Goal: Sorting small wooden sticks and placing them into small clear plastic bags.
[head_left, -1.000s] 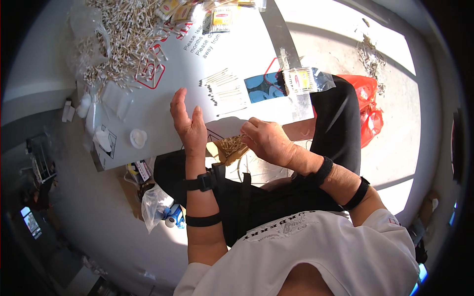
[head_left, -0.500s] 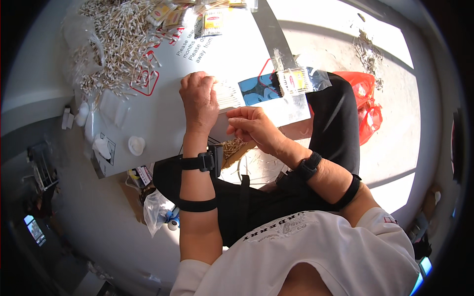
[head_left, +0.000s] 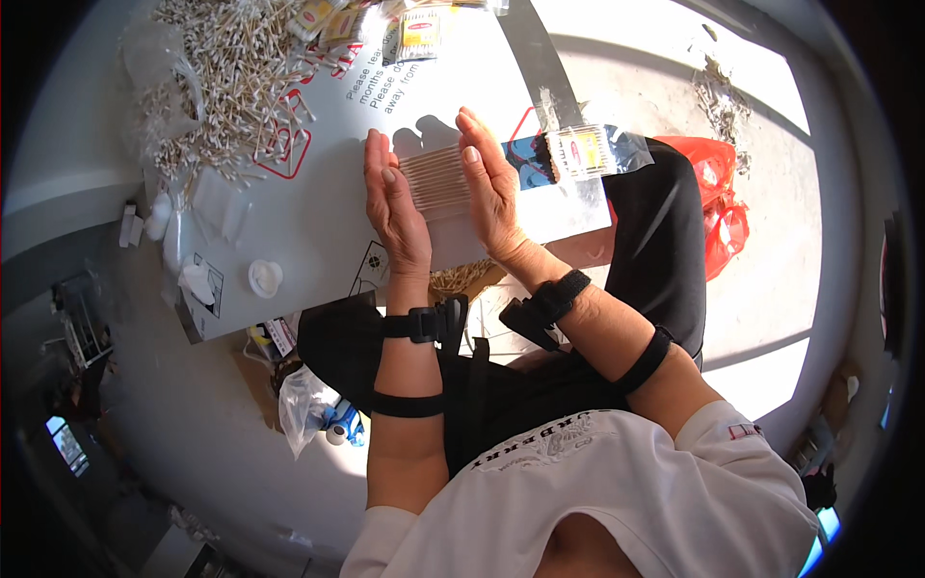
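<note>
A flat row of cotton swabs [head_left: 436,183] lies side by side on the grey-white tabletop [head_left: 318,226]. My left hand [head_left: 397,210] stands on edge at the row's left ends, fingers stretched out. Facing it at the right ends is my right hand [head_left: 495,200], its fingers also straight and the thumb up. The palms flank the row; whether they press on the tips I cannot tell. Just right of my right hand is a blue printed sheet [head_left: 532,162]. A clear packet of swabs [head_left: 582,151] lies at the sheet's right end.
A large heap of loose swabs [head_left: 231,82] covers the far left of the table, beside clear plastic [head_left: 164,72]. Several filled packets [head_left: 418,35] lie at the far edge. A small white round dish [head_left: 265,278] sits near left. Red bags [head_left: 723,231] stand on the floor at right.
My right hand has moved up to the right side of the swab row and its fingers have straightened. My left hand has turned from curled to flat and shifted slightly right and down.
</note>
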Tool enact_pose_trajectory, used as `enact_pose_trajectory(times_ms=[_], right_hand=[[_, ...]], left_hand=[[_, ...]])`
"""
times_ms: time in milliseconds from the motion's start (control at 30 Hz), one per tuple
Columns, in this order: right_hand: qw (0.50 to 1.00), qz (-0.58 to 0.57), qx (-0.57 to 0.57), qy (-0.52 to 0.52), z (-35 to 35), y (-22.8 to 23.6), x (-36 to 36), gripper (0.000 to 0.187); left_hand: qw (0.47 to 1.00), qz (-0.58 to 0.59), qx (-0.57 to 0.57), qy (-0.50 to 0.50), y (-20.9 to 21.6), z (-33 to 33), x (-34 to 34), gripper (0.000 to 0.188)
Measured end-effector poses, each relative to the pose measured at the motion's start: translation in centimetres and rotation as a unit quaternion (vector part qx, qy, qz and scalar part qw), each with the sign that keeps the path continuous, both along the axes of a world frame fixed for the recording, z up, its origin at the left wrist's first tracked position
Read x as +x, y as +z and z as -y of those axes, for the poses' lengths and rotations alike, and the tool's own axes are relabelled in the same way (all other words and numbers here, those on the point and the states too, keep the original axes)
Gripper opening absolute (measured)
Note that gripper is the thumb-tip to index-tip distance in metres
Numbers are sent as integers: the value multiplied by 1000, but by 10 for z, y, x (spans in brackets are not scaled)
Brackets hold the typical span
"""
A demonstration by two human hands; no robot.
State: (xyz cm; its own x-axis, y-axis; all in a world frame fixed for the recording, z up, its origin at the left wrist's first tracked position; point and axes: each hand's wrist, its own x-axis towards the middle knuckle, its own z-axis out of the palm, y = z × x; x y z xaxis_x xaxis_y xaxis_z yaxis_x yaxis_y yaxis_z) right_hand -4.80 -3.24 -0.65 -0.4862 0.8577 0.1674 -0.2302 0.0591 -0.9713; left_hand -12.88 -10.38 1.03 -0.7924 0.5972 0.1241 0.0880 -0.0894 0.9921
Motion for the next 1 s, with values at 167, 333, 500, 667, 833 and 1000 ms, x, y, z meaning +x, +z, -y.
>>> enact_pose_trajectory(times_ms=[167,333,500,667,833,1000], right_hand=[[985,-64,-155,50,-15,7,-5,41],[980,-76,-177,45,-36,12,5,44],[984,-55,-149,83,-28,12,-2,45],[974,-84,-196,78,-22,9,0,46],[983,-31,-169,58,-37,22,19,34],[980,162,-71,94,-35,35,50,8]], left_hand=[[997,52,56,20,-3,2,10,65],[992,46,97,64,2,5,6,64],[993,55,64,81,1,-4,14,62],[993,63,65,72,3,-5,9,58],[986,-153,-59,14,12,19,6,46],[908,-347,-206,-117,35,44,6,30]])
